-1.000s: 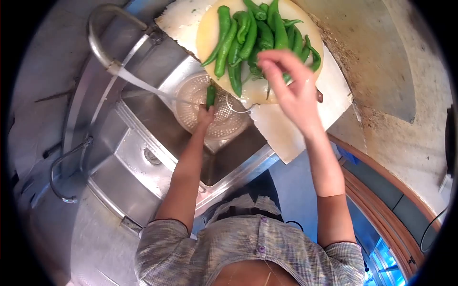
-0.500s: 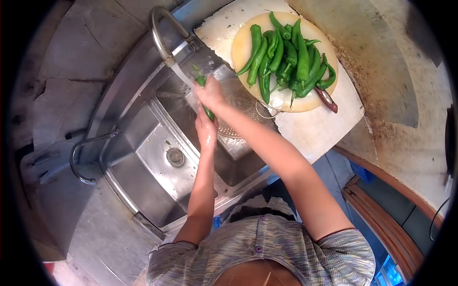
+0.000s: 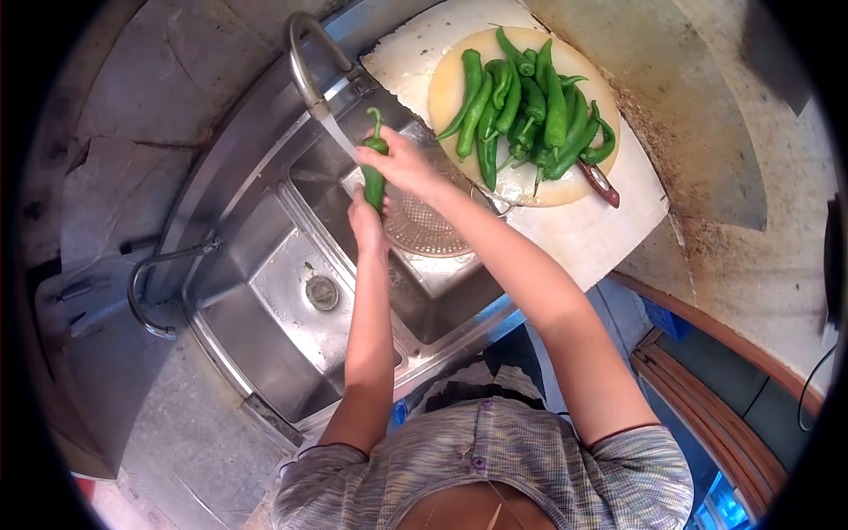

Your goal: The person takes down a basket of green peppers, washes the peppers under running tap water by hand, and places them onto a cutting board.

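Observation:
A long green chili pepper [image 3: 374, 181] is held upright between both my hands over the right sink basin, its curled stem pointing away from me. My left hand [image 3: 366, 219] is closed around its lower end. Higher up, my right hand [image 3: 402, 163] grips it near the stem, thumb across the front. Water runs from the curved faucet [image 3: 305, 66] in a stream that falls beside the pepper and my right fingers. Beneath my hands, a perforated metal colander [image 3: 428, 231] sits in the basin.
Several green peppers [image 3: 530, 110] lie piled on a round cutting board [image 3: 565, 196] at the right, with a brown knife handle [image 3: 600, 184] jutting from under them. The left basin [image 3: 274, 305] has a drain [image 3: 321, 292]. A second faucet [image 3: 141, 291] stands at the far left.
My right hand has opened up along the pepper and shifted slightly right, so more of the pepper shows. My left hand has moved a little up and left, still holding the lower end.

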